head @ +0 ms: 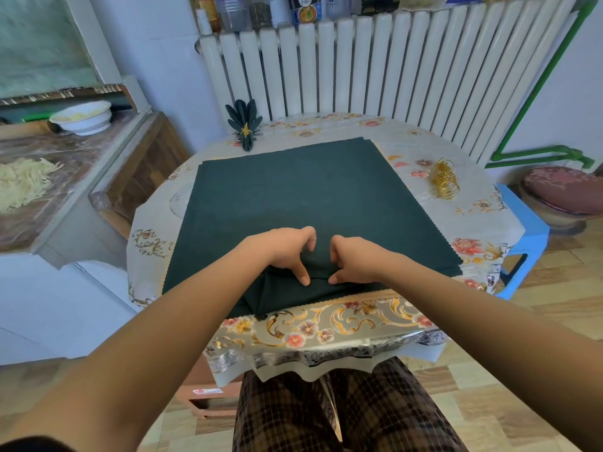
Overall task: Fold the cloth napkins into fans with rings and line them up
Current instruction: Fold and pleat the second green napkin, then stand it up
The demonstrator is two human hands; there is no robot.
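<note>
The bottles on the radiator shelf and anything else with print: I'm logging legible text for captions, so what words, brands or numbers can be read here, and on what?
None can be read.
Bottle and packet labels on the shelf above the radiator: print is there, too small and blurred to read.
Red-and-white sticker on the box under the table: too blurred to read.
Dark napkin, finished fan, gold rings: no text.

Both bare forearms reach forward — left hand (287,252) and right hand (354,259) close together, fingers curled, pinching.
</note>
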